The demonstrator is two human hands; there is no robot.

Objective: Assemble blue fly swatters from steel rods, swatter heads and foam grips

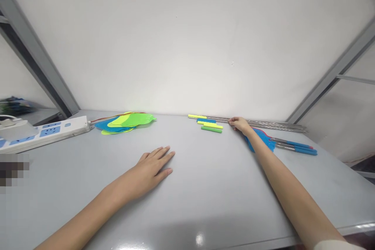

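My left hand (152,167) lies flat on the grey table, fingers spread, with nothing in it. At the back right, my right hand (239,124) is closed in a pinch on a thin metal rod, one of several metal rods (275,125) lying along the wall. Left of that hand are yellow, blue and green tube grips (211,129). Partly behind my right forearm lie blue fly swatters (265,139) with metal shafts and blue handles (304,149). Loose fly swatter heads (129,121) in green, yellow and blue overlap in a pile at the back left.
A white power strip (63,131) with blue sockets and a plugged-in white adapter (19,131) sits at the left. The white wall (181,47) rises behind the table (187,203), between grey metal posts (328,78).
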